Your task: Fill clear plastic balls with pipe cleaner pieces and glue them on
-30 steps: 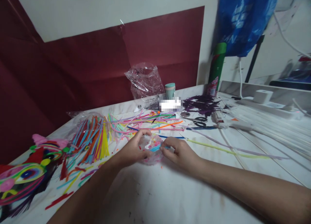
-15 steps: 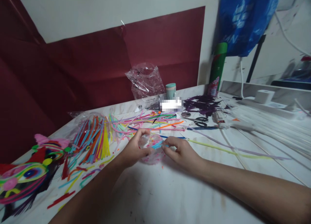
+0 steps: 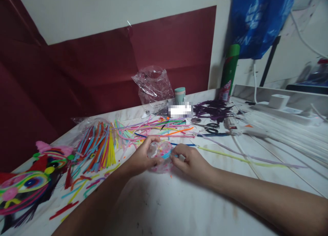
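My left hand (image 3: 147,155) curls round the left side of a clear, pink-speckled plastic bag (image 3: 160,167), thumb in front and fingers behind. Coloured bits show through it. A short light-blue strip (image 3: 167,154), which looks like pipe cleaner, lies across the bag. My right hand (image 3: 188,157) pinches its right end between thumb and bent fingers. The left thumb is close to the strip's other end; whether it touches is unclear. Just behind the hands lie loose pipe cleaners (image 3: 153,128) in many colours.
At the left are bundled pipe cleaners (image 3: 102,147), cut pieces, and a colourful mask-like craft piece (image 3: 28,186). Scissors (image 3: 211,128), purple shreds (image 3: 214,109), a glue gun (image 3: 232,126) and a green spray can (image 3: 230,72) stand or lie behind. Long white strips (image 3: 294,143) spread at right.
Both hands stay in nearly the same place. The left thumb and the light-blue strip have shifted slightly to the right, and the right fingers have moved a little.
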Demonstrator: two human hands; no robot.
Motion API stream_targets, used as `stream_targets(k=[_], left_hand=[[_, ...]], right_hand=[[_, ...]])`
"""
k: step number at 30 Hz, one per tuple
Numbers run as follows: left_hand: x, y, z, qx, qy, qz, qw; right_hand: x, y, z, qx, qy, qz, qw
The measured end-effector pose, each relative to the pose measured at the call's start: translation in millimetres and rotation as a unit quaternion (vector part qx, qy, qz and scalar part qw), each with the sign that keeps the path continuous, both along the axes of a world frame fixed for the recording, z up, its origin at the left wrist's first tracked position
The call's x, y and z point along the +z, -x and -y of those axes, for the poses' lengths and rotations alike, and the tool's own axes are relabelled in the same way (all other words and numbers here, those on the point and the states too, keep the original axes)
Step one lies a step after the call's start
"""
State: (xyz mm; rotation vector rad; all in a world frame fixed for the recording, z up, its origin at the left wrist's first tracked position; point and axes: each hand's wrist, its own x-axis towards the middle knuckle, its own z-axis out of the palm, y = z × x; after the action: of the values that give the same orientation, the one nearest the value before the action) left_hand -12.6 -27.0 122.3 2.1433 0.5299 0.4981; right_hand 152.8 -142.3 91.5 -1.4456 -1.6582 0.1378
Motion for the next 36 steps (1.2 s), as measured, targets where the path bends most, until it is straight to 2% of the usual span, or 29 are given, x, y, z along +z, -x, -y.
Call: stream_targets(k=[5,10,15,20,27,31,36], left_hand=[[-1.5,-3,6,0.047,-0.022,0.011,0.999],[-1.8,-1,2,0.053,0.003,0.01,0.999],[1.7,-1,5,0.037,0.009,0.0,0.999],[4.5,-5,12,0.063,-0.018,-0.006,0.998],[1.4,-5,9,0.051,0.052,-0.007,0.997],[-3.3,0,-7,0.02,0.068,0.023,0.997],[-11.0,4,-22,-0.025,0.097,0.057,0.993]], right_hand=[[2.5,1,1,-0.004,0.02,-0.013,1.0],[1.4,0,-1,0.017,0.035,-0.081,0.996],[-0.7,0,-2,0.023,0.034,-0.073,0.997],[-0.5,-1,-2,0.024,0.034,-0.071,0.997],[1.2,0,-1,0.025,0.038,-0.086,0.995],[12.1,-8,0,0.007,-0.016,-0.098,0.995],[36.1,-32,-4,-0.051,-0.149,-0.14,0.977]])
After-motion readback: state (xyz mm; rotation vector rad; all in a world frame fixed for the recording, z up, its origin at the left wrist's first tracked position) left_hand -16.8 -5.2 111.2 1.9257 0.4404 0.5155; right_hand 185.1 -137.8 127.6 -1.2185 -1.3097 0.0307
